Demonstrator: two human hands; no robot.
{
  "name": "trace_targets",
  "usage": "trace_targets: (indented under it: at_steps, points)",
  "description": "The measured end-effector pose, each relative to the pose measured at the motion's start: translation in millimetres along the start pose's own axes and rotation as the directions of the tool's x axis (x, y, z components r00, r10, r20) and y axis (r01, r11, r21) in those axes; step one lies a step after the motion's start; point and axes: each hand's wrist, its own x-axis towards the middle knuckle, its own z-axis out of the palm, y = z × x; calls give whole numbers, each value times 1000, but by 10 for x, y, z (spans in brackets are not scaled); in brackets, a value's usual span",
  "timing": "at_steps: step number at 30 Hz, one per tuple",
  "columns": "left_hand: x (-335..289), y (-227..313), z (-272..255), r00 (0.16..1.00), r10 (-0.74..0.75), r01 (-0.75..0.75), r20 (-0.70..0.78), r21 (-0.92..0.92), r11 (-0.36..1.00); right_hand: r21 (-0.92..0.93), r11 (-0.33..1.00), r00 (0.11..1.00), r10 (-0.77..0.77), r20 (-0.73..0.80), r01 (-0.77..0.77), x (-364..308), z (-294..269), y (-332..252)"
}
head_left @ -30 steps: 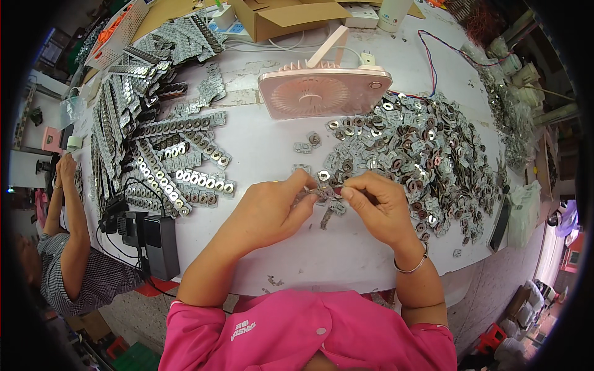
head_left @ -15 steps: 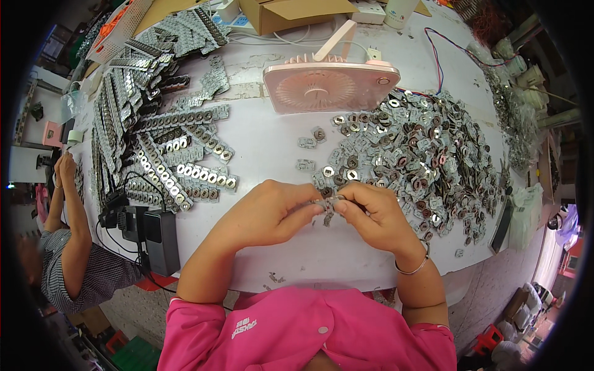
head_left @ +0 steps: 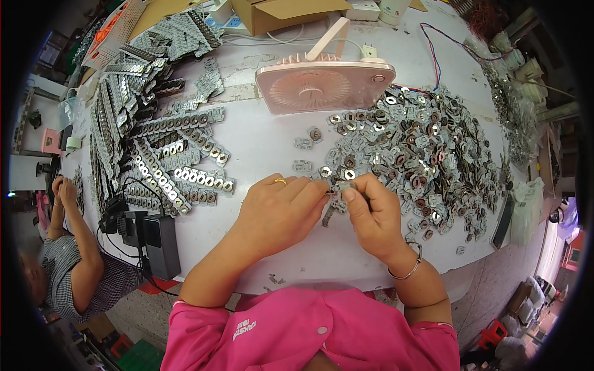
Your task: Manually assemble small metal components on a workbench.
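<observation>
Over the white table [head_left: 272, 266], my two hands meet at the near edge of a heap of small grey metal parts [head_left: 427, 154]. My right hand [head_left: 378, 216] pinches a small grey metal part [head_left: 346, 185] between thumb and forefinger. Close beside it, the fingers of my left hand [head_left: 278, 210] are curled closed, back of the hand up. What those left fingertips grip is hidden. Beyond my hands lie a few loose parts [head_left: 302, 166], apart from the heap. On the left, strips of joined parts [head_left: 201, 179] are stacked in overlapping rows.
A pink fan [head_left: 322, 86] stands beyond my hands. Nearer on the left sits a black box-shaped device [head_left: 161, 247] with cables. At the back are a cardboard box [head_left: 291, 9] and a white basket [head_left: 117, 34]. Another person's hands [head_left: 64, 190] show at far left.
My left hand has rolled over, so its back and a ring now show. My right hand has shifted slightly right, its thumb raised along the small part.
</observation>
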Motion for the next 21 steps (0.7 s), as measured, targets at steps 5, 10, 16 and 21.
trace_targets:
  at_steps: [5, 10, 16, 21]
  points:
    - [-3, 24, 20, 1000, 13, -13, -3, 46, 999, -15, 1000, 999, -20, 33, 20, 20, -32, 15]
    - [-12, 16, 95, 999, -34, 38, -39, 104, 994, 20, 997, 997, 69, 23, -69, 28, -42, 48]
    - [-28, 47, 137, 1000, 8, -9, 5, 87, 996, 188, 958, 975, 221, -8, -216, -2, 2, 69]
    - [-15, 2, 179, 999, -13, 10, 42, 83, 997, 4, 983, 981, 186, -49, -186, 94, -106, 90]
